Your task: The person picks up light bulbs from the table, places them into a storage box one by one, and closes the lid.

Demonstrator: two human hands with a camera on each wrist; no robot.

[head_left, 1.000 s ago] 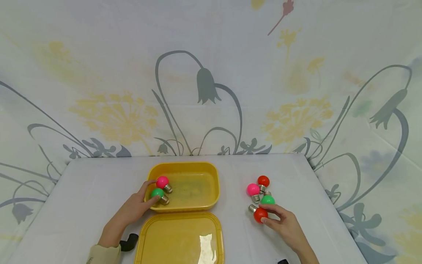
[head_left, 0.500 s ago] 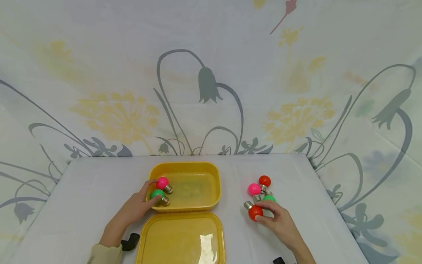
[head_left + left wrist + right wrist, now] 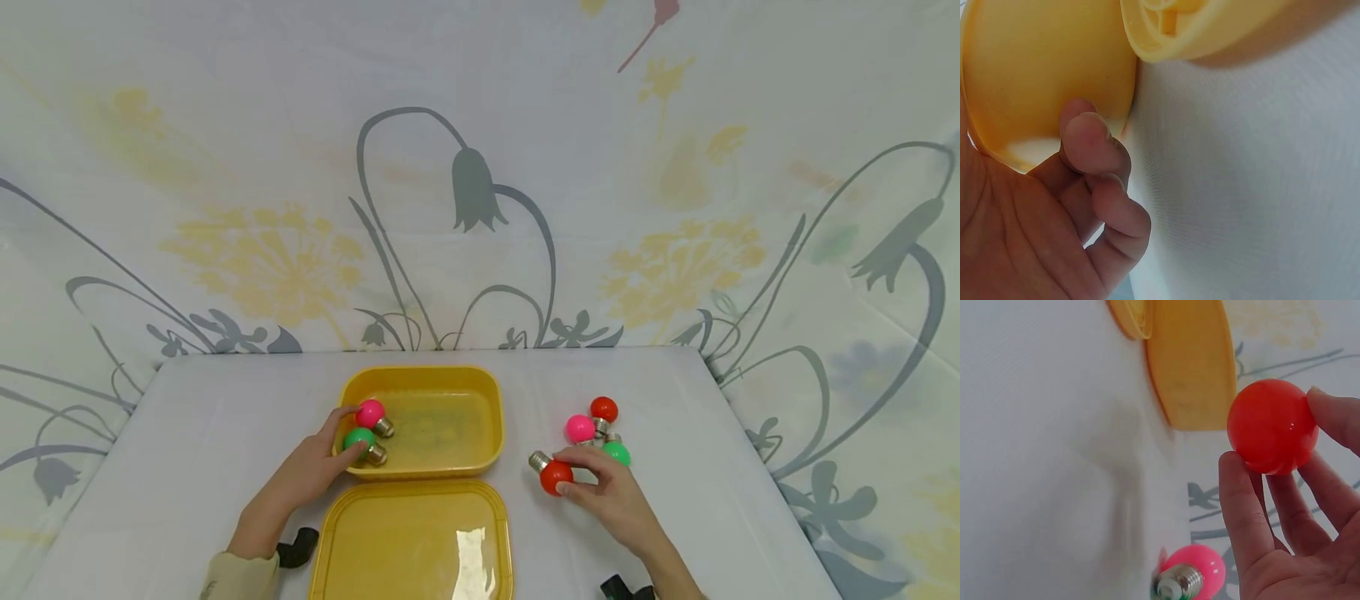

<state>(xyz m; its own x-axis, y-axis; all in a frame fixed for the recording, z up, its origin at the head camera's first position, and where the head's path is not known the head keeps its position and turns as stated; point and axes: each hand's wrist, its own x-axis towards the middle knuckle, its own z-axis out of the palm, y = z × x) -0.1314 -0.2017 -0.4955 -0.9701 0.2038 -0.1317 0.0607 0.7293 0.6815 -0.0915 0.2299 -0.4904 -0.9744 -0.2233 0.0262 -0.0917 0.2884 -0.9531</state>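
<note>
My right hand (image 3: 609, 497) pinches a red light bulb (image 3: 557, 478) between thumb and fingertips, its metal screw base pointing up and left. In the right wrist view the red globe (image 3: 1272, 426) is lifted above the cloth. My left hand (image 3: 311, 467) grips the left side of a yellow plastic box (image 3: 450, 471), thumb and forefinger over the rim. Other fingers of it curl outside the wall in the left wrist view. Inside the box, by those fingertips, lie a pink bulb (image 3: 371, 413) and a green bulb (image 3: 358, 441).
A yellow lid (image 3: 408, 542) lies in front of the box. Right of the box, a red bulb (image 3: 603, 409), a pink bulb (image 3: 579, 428) and a green bulb (image 3: 617, 452) lie grouped on the white cloth (image 3: 180, 467). A flower-patterned backdrop (image 3: 480, 267) stands behind.
My right hand has moved left with the red bulb, away from the grouped bulbs and toward the box. The left hand has stayed at the box rim.
</note>
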